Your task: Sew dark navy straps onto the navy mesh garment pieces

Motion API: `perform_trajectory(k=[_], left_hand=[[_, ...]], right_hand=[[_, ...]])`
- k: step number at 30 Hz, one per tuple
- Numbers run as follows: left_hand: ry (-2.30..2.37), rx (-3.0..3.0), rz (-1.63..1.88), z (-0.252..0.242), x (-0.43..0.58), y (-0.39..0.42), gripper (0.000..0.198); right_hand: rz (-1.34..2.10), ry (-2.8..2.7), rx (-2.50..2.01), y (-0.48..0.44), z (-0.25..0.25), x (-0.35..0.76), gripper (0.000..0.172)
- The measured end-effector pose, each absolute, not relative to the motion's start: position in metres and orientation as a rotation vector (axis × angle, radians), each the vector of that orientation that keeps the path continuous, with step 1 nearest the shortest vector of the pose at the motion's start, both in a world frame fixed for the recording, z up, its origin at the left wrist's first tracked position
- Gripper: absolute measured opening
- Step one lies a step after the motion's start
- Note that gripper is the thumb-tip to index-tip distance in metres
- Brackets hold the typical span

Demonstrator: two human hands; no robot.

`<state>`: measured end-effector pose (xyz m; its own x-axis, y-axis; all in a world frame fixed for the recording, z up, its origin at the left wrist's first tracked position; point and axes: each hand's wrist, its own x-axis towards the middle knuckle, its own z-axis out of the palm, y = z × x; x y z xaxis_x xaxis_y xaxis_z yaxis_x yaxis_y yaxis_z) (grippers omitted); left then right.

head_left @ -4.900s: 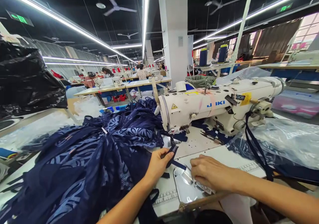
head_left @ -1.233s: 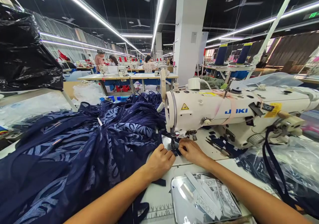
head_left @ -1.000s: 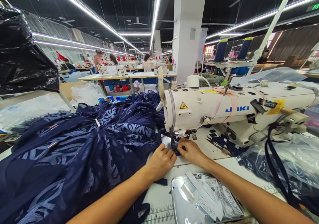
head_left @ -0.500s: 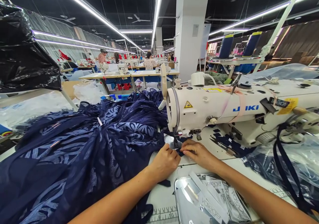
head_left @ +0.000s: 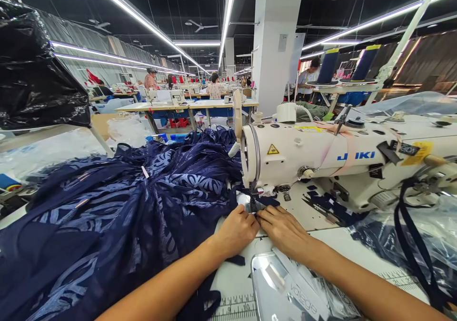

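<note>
A white sewing machine (head_left: 321, 161) stands on the table, its needle (head_left: 253, 201) over a small navy strap piece (head_left: 266, 201). My left hand (head_left: 236, 230) and my right hand (head_left: 285, 228) meet just in front of the needle, fingers pinched together on that strap piece under the presser foot. A big heap of navy patterned fabric (head_left: 117, 216) covers the table to the left, touching my left forearm.
A shiny metal tray (head_left: 262, 283) with several white woven labels (head_left: 303, 302) lies near the table's front edge. Clear plastic bags (head_left: 407, 230) and a dark strap (head_left: 410, 245) lie at right. A black bag (head_left: 32, 68) hangs at left. Other people work at distant tables.
About five seconds ago my right hand was at the label tray; both hands have since come to the needle. In the last second they have stayed pinched there, drawing slightly toward me.
</note>
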<state>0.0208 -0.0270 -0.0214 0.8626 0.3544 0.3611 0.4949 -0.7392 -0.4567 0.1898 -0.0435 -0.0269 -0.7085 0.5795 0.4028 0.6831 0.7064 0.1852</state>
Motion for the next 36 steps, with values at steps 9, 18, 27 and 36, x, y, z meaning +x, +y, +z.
perform_trajectory(k=[9, 18, 27, 36], left_hand=[[-0.619, -2.512, -0.259, -0.02, 0.019, -0.028, 0.013], [-0.628, -2.52, -0.271, -0.02, 0.02, -0.028, 0.014], [-0.615, -2.658, -0.419, -0.011, 0.001, -0.036, 0.01], [-0.879, -2.697, -0.424, -0.029, 0.028, -0.026, 0.012]], right_hand=[[-0.346, -2.554, -1.069, -0.044, -0.028, 0.19, 0.025], [-0.344, -2.58, -1.11, -0.045, -0.029, 0.186, 0.025], [-0.409, -2.789, -0.957, -0.034, -0.017, 0.197, 0.031], [-0.365, -2.731, -0.854, -0.003, -0.027, 0.212, 0.038]])
